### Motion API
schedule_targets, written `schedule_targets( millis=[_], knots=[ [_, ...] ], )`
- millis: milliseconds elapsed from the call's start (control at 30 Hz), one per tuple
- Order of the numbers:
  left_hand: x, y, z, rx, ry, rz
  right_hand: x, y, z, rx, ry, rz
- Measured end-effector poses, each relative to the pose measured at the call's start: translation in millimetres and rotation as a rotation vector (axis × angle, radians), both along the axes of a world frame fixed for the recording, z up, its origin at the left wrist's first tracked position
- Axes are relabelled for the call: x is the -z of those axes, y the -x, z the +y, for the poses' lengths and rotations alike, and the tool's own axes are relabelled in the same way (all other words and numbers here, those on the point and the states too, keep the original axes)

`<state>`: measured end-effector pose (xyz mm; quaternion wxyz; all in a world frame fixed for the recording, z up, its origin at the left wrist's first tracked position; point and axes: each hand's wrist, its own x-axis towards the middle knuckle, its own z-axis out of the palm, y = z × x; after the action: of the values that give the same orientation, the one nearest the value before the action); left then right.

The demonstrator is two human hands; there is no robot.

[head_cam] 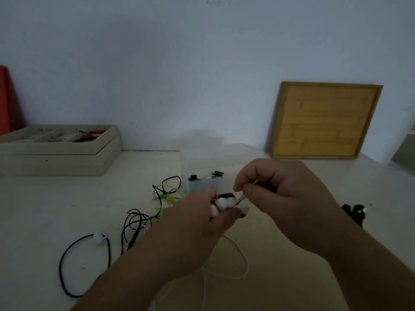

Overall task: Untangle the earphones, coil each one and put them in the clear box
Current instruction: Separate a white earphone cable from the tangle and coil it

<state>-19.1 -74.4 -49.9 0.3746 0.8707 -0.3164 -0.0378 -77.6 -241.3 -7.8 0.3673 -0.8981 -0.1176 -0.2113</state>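
Observation:
My left hand [193, 223] grips a bunch of earbuds [224, 204], white and black tips poking out between its fingers and thumb. My right hand [280, 194] pinches a thin cable end [241, 197] just right of that bunch. A white cable [243, 261] loops down from the hands onto the table. Left of the hands a tangle of black cable [89, 241], white cable and green earphones [169, 194] lies spread out. The clear box [205, 184] stands behind the hands with earphone parts inside.
A beige tray box [60, 151] with small items sits at the back left. A wooden-framed board [323, 120] leans on the wall at the back right. A small black object [356, 212] lies right of my right wrist. Something red [6, 99] stands at the far left.

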Motion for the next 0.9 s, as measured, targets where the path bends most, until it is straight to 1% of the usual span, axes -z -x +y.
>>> schedule_targets(
  millis=[100,167,233,300,333,367,400,500,533,567,667,800,900],
  knots=[
    [-4,1,-1,-0.009,0.006,0.037,-2,0,-2,0.017,0.019,0.028],
    [-7,3,-1,0.005,0.074,0.125,-4,-1,-5,0.053,-0.02,0.07],
    [-11,6,0,0.016,0.196,0.298,-4,-1,-6,0.064,-0.057,0.096],
    [-13,9,-1,-0.043,0.338,0.509,-4,-1,-6,0.058,-0.063,0.098],
    [-14,10,-2,-0.078,0.385,0.56,-4,-1,-6,0.047,-0.054,0.092],
    [-13,9,-4,-0.117,0.4,0.548,-4,0,-5,0.029,-0.046,0.085],
    [-13,8,-5,-0.154,0.39,0.483,-5,1,-4,0.003,-0.037,0.078],
    [-10,4,-6,-0.226,0.286,0.17,-5,5,1,-0.081,-0.014,0.061],
    [-8,3,-6,-0.228,0.245,0.094,-5,5,3,-0.091,-0.014,0.049],
    [-7,2,-6,-0.215,0.218,0.059,-5,4,3,-0.089,-0.02,0.035],
    [-6,0,-8,-0.139,0.231,0.066,-3,1,1,-0.037,-0.071,0.042],
    [-16,10,-10,0.025,0.348,0.207,-1,-3,-3,0.009,-0.111,0.084],
    [-18,15,-10,0.04,0.371,0.198,-1,-4,-4,0.025,-0.121,0.084]
  ],
)
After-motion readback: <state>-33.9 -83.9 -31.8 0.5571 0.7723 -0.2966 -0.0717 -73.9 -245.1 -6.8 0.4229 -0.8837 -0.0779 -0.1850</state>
